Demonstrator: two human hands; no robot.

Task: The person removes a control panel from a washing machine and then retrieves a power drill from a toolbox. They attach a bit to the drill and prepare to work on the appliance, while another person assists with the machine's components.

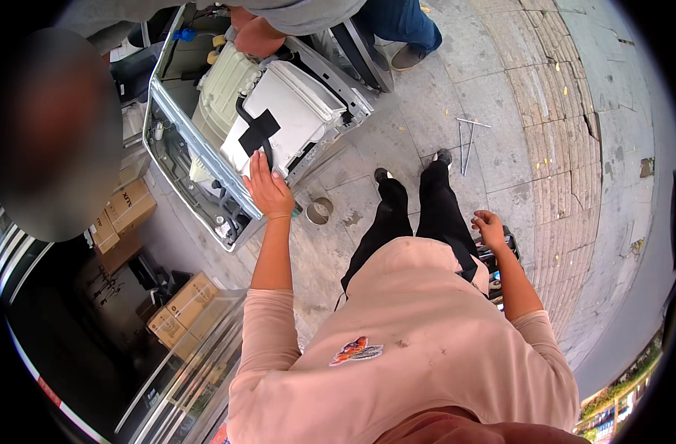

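My left hand lies with its fingers stretched out at the near side of an opened washing machine. Its fingertips are by a black hose that runs over a white box-shaped part. Two strips of black tape cross on that part. Beside it sits a pale ribbed plastic tub. My right hand hangs at my right side, fingers loosely bent and apart, with nothing visible in it. Close by is a dark tool bag or box, partly hidden by my arm and shirt.
Across the machine, another person's arm reaches over it. A metal ring or can stands on the paving near the machine. T-shaped metal rods lie beyond my feet. Cardboard boxes and a glass-and-metal case are at left.
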